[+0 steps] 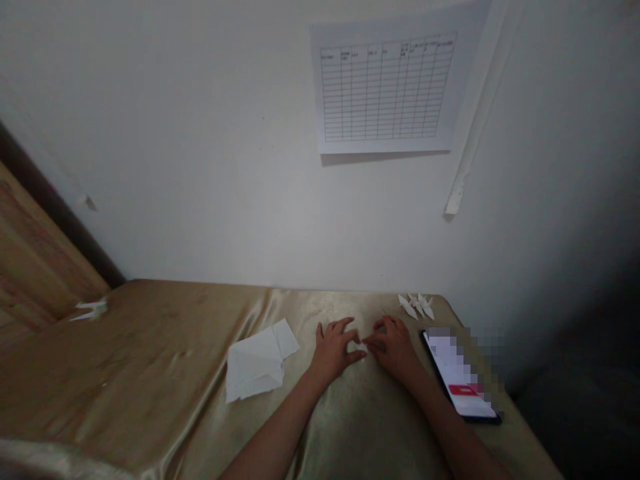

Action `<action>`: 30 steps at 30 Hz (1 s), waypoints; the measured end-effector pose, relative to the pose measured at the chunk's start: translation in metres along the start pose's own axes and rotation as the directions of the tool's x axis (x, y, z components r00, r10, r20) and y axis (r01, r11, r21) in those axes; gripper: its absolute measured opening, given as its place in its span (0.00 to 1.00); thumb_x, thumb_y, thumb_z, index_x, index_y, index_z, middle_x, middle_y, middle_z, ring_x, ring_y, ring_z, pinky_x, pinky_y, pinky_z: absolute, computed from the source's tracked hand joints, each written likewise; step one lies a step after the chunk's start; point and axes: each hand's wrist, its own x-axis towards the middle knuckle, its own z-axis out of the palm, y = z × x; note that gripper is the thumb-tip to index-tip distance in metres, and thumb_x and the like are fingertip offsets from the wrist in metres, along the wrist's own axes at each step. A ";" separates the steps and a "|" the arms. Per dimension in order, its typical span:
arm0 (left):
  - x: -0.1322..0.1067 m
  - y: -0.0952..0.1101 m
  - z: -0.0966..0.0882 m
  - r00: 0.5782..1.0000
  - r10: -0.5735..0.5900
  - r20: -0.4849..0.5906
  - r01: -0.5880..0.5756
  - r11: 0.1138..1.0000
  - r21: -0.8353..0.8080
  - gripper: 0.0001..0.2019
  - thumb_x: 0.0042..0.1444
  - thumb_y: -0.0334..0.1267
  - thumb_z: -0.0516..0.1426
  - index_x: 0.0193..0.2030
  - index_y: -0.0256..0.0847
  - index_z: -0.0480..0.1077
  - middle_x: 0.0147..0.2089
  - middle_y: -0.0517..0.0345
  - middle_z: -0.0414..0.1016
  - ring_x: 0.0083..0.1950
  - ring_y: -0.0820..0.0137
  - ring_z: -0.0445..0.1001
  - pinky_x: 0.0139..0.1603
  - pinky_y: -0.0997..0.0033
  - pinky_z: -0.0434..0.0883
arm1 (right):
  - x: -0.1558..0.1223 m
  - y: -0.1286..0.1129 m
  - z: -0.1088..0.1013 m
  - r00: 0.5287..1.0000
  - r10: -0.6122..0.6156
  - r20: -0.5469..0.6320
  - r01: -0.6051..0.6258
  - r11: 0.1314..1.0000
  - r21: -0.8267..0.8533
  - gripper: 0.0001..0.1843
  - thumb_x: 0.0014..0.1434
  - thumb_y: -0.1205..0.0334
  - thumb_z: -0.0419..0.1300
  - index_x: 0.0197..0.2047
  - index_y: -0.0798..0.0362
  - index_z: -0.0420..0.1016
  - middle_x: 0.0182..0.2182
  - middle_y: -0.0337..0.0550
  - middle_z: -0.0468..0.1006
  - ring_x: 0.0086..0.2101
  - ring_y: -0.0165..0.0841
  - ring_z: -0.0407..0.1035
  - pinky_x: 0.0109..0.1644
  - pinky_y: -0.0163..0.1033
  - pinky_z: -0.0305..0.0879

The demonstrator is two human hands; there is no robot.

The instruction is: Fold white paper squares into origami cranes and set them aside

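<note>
A small piece of white paper (363,347) is between my two hands, low over the cloth-covered table, mostly hidden by fingers. My left hand (333,348) curls around its left side, thumb and index finger at the paper, the other fingers bent and raised. From the right, my right hand (393,345) pinches the paper's edge with its fingertips. Left of my left hand lie several loose sheets of white paper (255,367), overlapping. Beyond my right hand, near the table's back edge, sit several small folded paper figures (408,307) with pointed ends.
A phone (463,380) with its screen lit lies right of my right forearm. Shiny gold cloth (150,353) with creases covers the table. White scraps (90,309) lie at the far left. A printed table sheet (385,93) hangs on the wall behind.
</note>
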 end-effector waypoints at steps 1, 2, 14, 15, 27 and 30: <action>0.000 0.000 0.000 1.000 -0.008 -0.002 0.008 1.000 -0.003 0.14 0.56 0.50 0.69 0.46 0.53 0.76 0.74 0.61 0.63 0.72 0.51 0.62 0.72 0.23 0.46 | 0.000 0.000 -0.001 1.000 0.009 -0.004 -0.009 1.000 -0.004 0.09 0.61 0.62 0.66 0.41 0.39 0.87 0.51 0.47 0.77 0.60 0.46 0.62 0.68 0.53 0.54; 0.000 0.000 0.000 1.000 -0.016 -0.006 0.016 1.000 -0.007 0.14 0.56 0.50 0.69 0.45 0.52 0.75 0.74 0.60 0.64 0.72 0.51 0.62 0.72 0.23 0.46 | 0.001 -0.001 -0.002 1.000 0.018 -0.009 -0.018 1.000 -0.007 0.08 0.60 0.62 0.67 0.40 0.40 0.87 0.51 0.47 0.77 0.60 0.46 0.62 0.69 0.53 0.53; 0.002 -0.001 0.002 0.997 -0.067 -0.041 0.066 0.997 -0.029 0.21 0.52 0.50 0.71 0.47 0.47 0.71 0.71 0.50 0.67 0.72 0.53 0.63 0.74 0.29 0.47 | 0.003 0.001 0.006 0.995 0.071 -0.069 -0.069 0.997 0.019 0.05 0.61 0.59 0.66 0.37 0.46 0.85 0.47 0.48 0.78 0.56 0.45 0.63 0.65 0.50 0.57; 0.002 -0.001 0.002 0.997 -0.069 -0.039 0.068 0.997 -0.030 0.21 0.52 0.50 0.71 0.47 0.46 0.70 0.70 0.49 0.67 0.72 0.53 0.63 0.74 0.29 0.47 | 0.004 0.000 0.007 0.995 0.071 -0.076 -0.070 0.997 0.017 0.06 0.62 0.59 0.65 0.37 0.47 0.85 0.47 0.48 0.78 0.56 0.45 0.63 0.65 0.50 0.57; 0.002 0.000 0.000 0.999 -0.039 -0.013 0.039 0.999 -0.010 0.19 0.54 0.51 0.70 0.52 0.58 0.77 0.72 0.54 0.64 0.72 0.51 0.62 0.73 0.26 0.45 | 0.006 -0.007 0.008 1.000 0.006 -0.027 -0.005 1.000 0.030 0.08 0.62 0.65 0.62 0.41 0.47 0.83 0.49 0.49 0.77 0.56 0.44 0.64 0.63 0.49 0.60; 0.002 -0.003 0.002 1.000 -0.026 -0.017 0.026 1.000 -0.014 0.19 0.54 0.52 0.70 0.53 0.60 0.78 0.72 0.55 0.64 0.71 0.51 0.62 0.73 0.26 0.45 | 0.004 -0.002 0.003 0.999 -0.014 0.036 0.011 0.997 0.074 0.10 0.61 0.64 0.64 0.44 0.45 0.85 0.52 0.48 0.77 0.58 0.44 0.64 0.65 0.50 0.59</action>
